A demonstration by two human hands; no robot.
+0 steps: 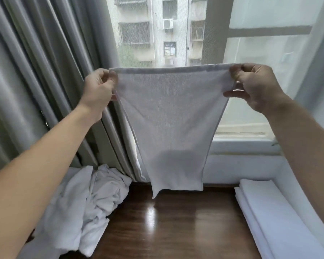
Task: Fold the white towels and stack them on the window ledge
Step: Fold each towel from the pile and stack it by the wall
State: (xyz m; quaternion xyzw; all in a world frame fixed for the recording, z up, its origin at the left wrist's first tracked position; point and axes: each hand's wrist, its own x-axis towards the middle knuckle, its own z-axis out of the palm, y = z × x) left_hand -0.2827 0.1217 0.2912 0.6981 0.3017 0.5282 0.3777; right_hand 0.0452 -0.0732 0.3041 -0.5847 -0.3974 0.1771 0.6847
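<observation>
A white towel (173,124) hangs spread out in front of the window, held up by its two top corners. My left hand (98,88) pinches the top left corner and my right hand (256,86) pinches the top right corner. The towel's lower edge hangs just above the dark wooden window ledge (176,225). A crumpled pile of white towels (86,202) lies on the ledge at the left. A neat stack of folded white towels (266,212) lies on the ledge at the right.
Grey curtains (45,71) hang at the left, reaching down behind the crumpled pile. The window pane and its white sill (241,144) stand behind the held towel. The white wall runs along the right of the folded stack.
</observation>
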